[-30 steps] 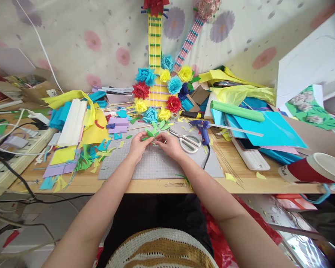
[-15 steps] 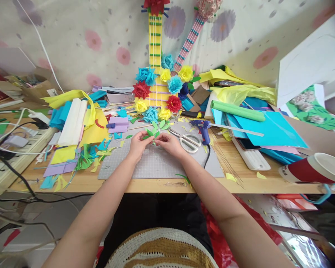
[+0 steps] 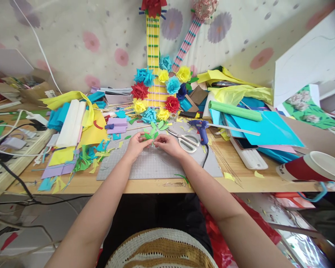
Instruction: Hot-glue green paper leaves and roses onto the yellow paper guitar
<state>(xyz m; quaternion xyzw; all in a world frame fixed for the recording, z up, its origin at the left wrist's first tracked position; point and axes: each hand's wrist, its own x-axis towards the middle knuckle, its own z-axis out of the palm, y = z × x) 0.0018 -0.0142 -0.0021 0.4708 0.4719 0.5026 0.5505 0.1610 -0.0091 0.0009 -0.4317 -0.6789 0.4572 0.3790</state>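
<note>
My left hand and my right hand meet over the grey cutting mat, both pinched on a small sprig of green paper leaves between their fingertips. More loose green leaves lie just beyond the sprig. White-handled scissors rest on the mat right of my right hand. A blue glue gun stands behind them, its cord running toward the table's front edge.
A yellow paper guitar decked with paper flowers leans on the wall. Coloured paper sheets and scraps crowd the left. A green roll, blue sheets and a red cup on its side sit at right. Cables hang at left.
My hands stay pinched on the green sprig, with only slight finger shifts. The view has drifted a little.
</note>
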